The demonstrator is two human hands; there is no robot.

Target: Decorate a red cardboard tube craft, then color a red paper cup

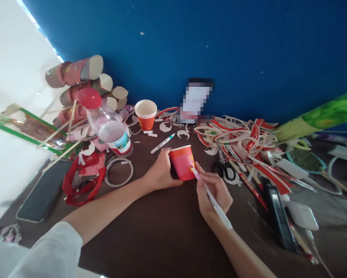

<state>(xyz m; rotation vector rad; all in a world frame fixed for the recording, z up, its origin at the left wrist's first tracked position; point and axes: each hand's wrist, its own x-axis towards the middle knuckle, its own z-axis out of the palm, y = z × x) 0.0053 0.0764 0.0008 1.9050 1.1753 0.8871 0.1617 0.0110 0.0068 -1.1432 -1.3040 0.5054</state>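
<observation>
Red cup [182,164] near middle of tabletop [162,235], tilted, mouth facing far-left. Left hand [162,172] wraps it from left, fingers closed round cup wall. Right hand [215,193] just right of cup, fingers pinched on pen [212,200], pink tip touching cup side. Scissors [226,170] just right of hands. Marker [163,143] lies beyond cup. Stacked cups [146,114] farther back. Bottle [108,123] far-left, red cap. Phone [44,191] at left edge. Paper strips [243,139] heaped at right.
</observation>
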